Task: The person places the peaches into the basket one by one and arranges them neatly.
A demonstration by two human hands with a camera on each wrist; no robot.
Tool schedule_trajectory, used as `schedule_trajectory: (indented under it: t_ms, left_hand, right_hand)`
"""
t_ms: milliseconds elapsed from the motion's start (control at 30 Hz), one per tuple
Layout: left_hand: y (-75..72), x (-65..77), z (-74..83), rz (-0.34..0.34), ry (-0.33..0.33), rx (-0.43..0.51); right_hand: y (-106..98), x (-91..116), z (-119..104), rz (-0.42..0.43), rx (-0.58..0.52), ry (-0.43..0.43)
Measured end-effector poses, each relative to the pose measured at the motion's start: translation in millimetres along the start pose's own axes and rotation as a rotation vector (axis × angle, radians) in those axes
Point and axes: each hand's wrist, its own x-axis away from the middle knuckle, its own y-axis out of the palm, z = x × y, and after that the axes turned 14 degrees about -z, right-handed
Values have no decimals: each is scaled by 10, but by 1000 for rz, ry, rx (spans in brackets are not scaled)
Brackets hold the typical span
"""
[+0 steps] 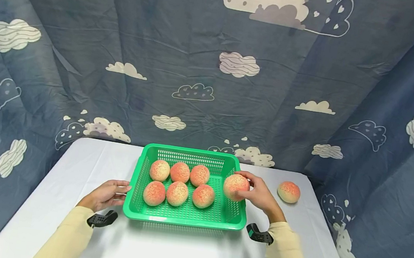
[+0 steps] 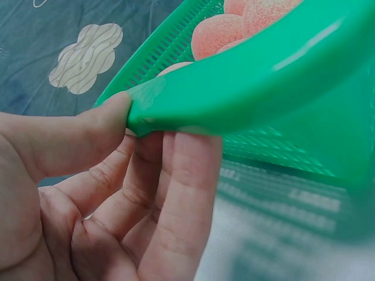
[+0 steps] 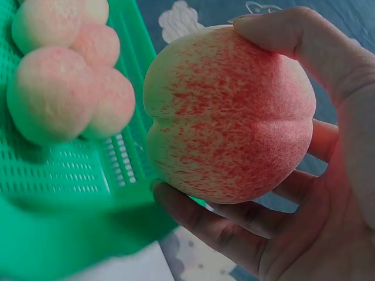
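A green plastic basket (image 1: 184, 222) with slotted walls stands on the table. Inside it, toward the left and middle, several pink and cream peaches (image 1: 177, 193) lie in two rows. My left hand (image 1: 107, 194) pinches the basket's left rim; in the left wrist view the thumb lies on the rim (image 2: 193, 105) and the fingers are beneath it. With thumb and fingers around it, my right hand (image 1: 261, 196) holds a peach (image 3: 228, 117) over the basket's right side. The groove of this peach faces the right wrist camera.
Another peach (image 1: 288, 192) lies on the white tabletop (image 1: 182, 256), to the right of the basket and beyond the right hand. Behind the table hangs a dark blue cloth (image 1: 151, 73) printed with clouds, and it continues along both sides.
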Motion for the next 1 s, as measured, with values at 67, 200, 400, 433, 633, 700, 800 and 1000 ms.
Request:
schedule_trajectory:
  t_ms: [67,200,400,433,633,700,800,1000]
  left_hand:
    - [1,-3,0,-1,3,3]
    - [-5,4,-8,-22,19,4]
    - [-5,12,-10,-38,30,8]
    - [-4,12,-10,-38,32,10]
    - [-11,2,-19,-43,41,23]
    - [-14,1,-21,-44,42,24]
    - [-15,1,-23,-40,39,21]
    - [-12,4,-23,-21,23,7]
  right_hand:
    - [40,-41,-10,-22,-1,-10]
    - [127,-133,-13,-67,11,-43]
    - [309,-335,166,-96,5,-45]
    - [342,-372,194,-99,2,-46]
    - [535,-522,172,-156,29,-92]
    - [603,-565,159,-174,44,-106]
    - [707,-621,136,-199,25,-121]
    - [901,-714,66,-255,-30,-122]
